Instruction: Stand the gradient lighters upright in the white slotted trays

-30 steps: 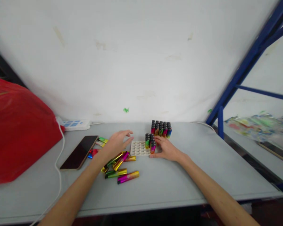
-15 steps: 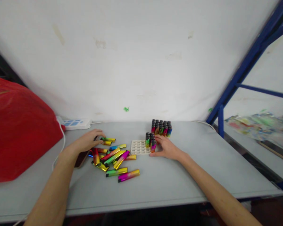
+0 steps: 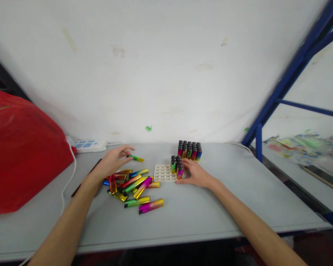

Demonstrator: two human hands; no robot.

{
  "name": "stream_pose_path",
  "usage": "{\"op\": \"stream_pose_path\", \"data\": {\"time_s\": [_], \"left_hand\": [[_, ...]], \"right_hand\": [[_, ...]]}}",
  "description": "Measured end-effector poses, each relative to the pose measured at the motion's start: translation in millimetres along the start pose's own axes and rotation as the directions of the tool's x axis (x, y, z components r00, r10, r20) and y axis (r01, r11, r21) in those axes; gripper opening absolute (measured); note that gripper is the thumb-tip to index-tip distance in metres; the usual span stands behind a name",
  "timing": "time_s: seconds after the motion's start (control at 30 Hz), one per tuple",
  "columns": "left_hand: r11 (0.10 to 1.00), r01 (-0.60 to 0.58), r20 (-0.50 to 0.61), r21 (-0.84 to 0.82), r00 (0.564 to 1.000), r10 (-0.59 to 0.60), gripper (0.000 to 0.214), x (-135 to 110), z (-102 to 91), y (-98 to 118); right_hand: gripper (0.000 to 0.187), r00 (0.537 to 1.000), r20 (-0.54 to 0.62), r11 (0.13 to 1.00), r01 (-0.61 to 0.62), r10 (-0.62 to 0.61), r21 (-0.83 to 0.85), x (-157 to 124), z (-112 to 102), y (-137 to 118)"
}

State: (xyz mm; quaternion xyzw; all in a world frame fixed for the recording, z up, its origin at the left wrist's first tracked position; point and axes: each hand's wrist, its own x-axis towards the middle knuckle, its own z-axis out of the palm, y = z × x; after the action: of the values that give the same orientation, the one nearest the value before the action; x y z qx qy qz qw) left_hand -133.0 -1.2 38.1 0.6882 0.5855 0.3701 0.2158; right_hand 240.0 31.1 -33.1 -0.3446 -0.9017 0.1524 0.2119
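Note:
A green-and-yellow lighter [image 3: 137,158] is pinched by its dark end in the fingertips of my left hand [image 3: 115,159], raised over the far side of a loose pile of shiny multicoloured lighters [image 3: 130,183]. My right hand [image 3: 195,173] grips the right end of a white tray [image 3: 162,173] with rows of round hollows. Its thumb lies at the near corner and its fingers are against the standing lighters. Several lighters [image 3: 174,165] stand upright, dark ends up, in the tray's right columns; the hollows at left are bare.
Behind the tray stands a tight block of upright lighters [image 3: 190,150]. A dark flat phone-like object [image 3: 77,190] lies partly under my left forearm. At left are a red bag [image 3: 24,155], a white power strip [image 3: 90,145] and a cable. A blue metal frame [image 3: 280,92] rises at right.
My left hand has lifted a green-and-yellow lighter off the pile and moved it right and away from me. My right hand and the tray have stayed in place.

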Motion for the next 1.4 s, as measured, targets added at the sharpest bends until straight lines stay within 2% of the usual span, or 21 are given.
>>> {"op": "stream_pose_path", "data": {"time_s": [0.1, 0.2, 0.3, 0.37, 0.43, 0.53, 0.63, 0.77, 1.0, 1.1, 1.17, 1.23, 1.4], "left_hand": [[0.943, 0.003, -0.086, -0.332, 0.996, -0.033, 0.057, -3, 5.3, 16], [0.769, 0.035, -0.106, -0.639, 0.985, -0.134, 0.051, -4, 20.2, 32], [0.524, 0.101, -0.026, -0.846, 0.973, -0.229, 0.043, -5, 46.1, 48], [0.462, 0.149, 0.051, -0.874, 0.975, -0.217, 0.039, -9, 65.2, 59], [0.477, 0.206, 0.147, -0.854, 0.976, -0.158, 0.036, -16, 81.4, 69], [0.526, 0.283, 0.281, -0.802, 0.956, -0.087, 0.032, -27, 96.3, 79], [0.539, 0.341, 0.353, -0.77, 0.932, -0.085, 0.032, -32, 101.1, 83], [0.478, 0.439, 0.451, -0.76, 0.887, -0.098, 0.041, -31, 101.6, 81], [0.45, 0.401, 0.42, -0.798, 0.905, -0.062, 0.038, -32, 106.1, 84], [0.396, 0.482, 0.503, -0.782, 0.863, -0.057, 0.038, -33, 106.9, 84], [0.341, 0.567, 0.574, -0.749, 0.814, -0.092, 0.041, -33, 106.4, 82], [0.319, 0.602, 0.597, -0.732, 0.792, -0.123, 0.044, -32, 105.5, 80], [0.35, 0.499, 0.51, -0.792, 0.857, -0.068, 0.04, -30, 105.4, 74]], "right_hand": [[0.086, 1.0, -0.004, 1.0, 0.001, -0.001, 0.0, 1, -1, -2], [0.087, 1.0, -0.002, 1.0, -0.007, 0.007, -0.009, 1, -2, -2], [0.088, 1.0, 0.007, 1.0, -0.015, 0.015, -0.011, 1, -2, -2], [0.087, 1.0, 0.005, 1.0, -0.013, 0.013, -0.004, 1, -1, -1], [0.085, 1.0, -0.003, 1.0, 0.002, -0.002, 0.01, 1, -1, -1], [0.082, 1.0, -0.015, 0.999, 0.025, -0.025, 0.023, 1, -1, -1], [0.082, 1.0, -0.011, 0.999, 0.028, -0.027, 0.02, 1, -1, 0], [0.083, 1.0, -0.009, 1.0, 0.016, -0.016, 0.01, 1, 0, 1], [0.084, 1.0, -0.001, 1.0, 0.019, -0.019, -0.004, 0, 1, 3], [0.083, 1.0, 0.003, 1.0, 0.014, -0.014, -0.009, 1, 0, 2], [0.082, 1.0, 0.005, 1.0, 0.014, -0.014, -0.006, 1, 0, 1], [0.082, 1.0, 0.004, 1.0, 0.013, -0.013, -0.001, 1, 0, 1], [0.081, 1.0, 0.006, 1.0, 0.003, -0.003, 0.009, 0, 1, 2]]}}
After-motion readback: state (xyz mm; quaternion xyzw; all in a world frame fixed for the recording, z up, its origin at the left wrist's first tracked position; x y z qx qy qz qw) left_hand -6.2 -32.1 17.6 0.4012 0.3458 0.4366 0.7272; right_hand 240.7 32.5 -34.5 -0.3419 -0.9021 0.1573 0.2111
